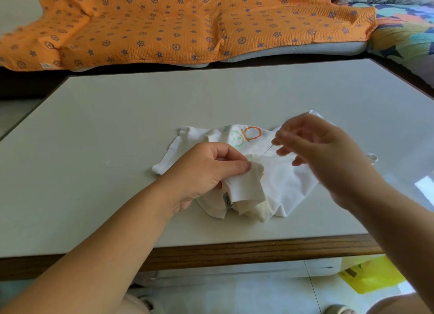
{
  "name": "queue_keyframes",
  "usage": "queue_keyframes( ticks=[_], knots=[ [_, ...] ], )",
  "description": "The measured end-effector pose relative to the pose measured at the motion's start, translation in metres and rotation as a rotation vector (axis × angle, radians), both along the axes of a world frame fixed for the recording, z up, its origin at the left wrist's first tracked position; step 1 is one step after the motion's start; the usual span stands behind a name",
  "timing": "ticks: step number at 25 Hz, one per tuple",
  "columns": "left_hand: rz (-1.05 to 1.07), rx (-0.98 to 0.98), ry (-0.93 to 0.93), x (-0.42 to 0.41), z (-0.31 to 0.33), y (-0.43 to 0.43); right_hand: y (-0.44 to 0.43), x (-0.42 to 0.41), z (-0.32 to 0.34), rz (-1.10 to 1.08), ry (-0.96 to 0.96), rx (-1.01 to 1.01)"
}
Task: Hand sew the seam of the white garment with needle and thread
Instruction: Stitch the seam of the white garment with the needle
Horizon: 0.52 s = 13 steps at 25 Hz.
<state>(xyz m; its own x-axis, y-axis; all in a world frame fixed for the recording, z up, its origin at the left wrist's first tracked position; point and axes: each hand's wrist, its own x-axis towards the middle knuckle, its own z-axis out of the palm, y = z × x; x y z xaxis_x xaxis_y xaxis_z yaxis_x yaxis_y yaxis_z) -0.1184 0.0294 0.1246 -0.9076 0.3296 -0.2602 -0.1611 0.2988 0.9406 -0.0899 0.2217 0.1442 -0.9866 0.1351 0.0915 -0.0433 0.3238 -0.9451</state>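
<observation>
A small white garment (284, 182) with orange and green printed letters lies crumpled on the pale table (141, 116). My left hand (206, 170) pinches a folded edge of the garment between thumb and fingers, near a grey label. My right hand (314, 149) hovers just above and right of that fold, its fingertips pinching a thin needle (266, 152) that slants down into the cloth at the seam. The thread is too fine to make out.
A loose bit of pale thread (115, 164) lies on the table left of the garment. The table's wooden front edge (234, 248) runs below my arms. An orange patterned blanket (187, 24) covers a sofa behind. A yellow bag (373, 276) sits on the floor.
</observation>
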Motion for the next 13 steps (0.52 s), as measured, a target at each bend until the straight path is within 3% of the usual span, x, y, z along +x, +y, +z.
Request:
queue_keyframes(
  ticks=[4,7,10,13],
  knots=[
    [0.021,0.025,0.000,-0.002,0.000,-0.002,0.012,-0.012,0.008,0.052,-0.211,-0.768],
    [0.023,0.079,-0.036,-0.002,0.001,-0.003,0.019,-0.023,0.003,0.003,-0.241,-1.031],
    [0.022,0.145,-0.067,-0.004,0.001,-0.006,0.030,-0.035,-0.009,-0.164,-0.156,-0.842],
    [0.026,0.189,-0.082,-0.006,0.002,-0.008,0.040,-0.040,-0.016,-0.377,-0.095,-0.273]
  ],
)
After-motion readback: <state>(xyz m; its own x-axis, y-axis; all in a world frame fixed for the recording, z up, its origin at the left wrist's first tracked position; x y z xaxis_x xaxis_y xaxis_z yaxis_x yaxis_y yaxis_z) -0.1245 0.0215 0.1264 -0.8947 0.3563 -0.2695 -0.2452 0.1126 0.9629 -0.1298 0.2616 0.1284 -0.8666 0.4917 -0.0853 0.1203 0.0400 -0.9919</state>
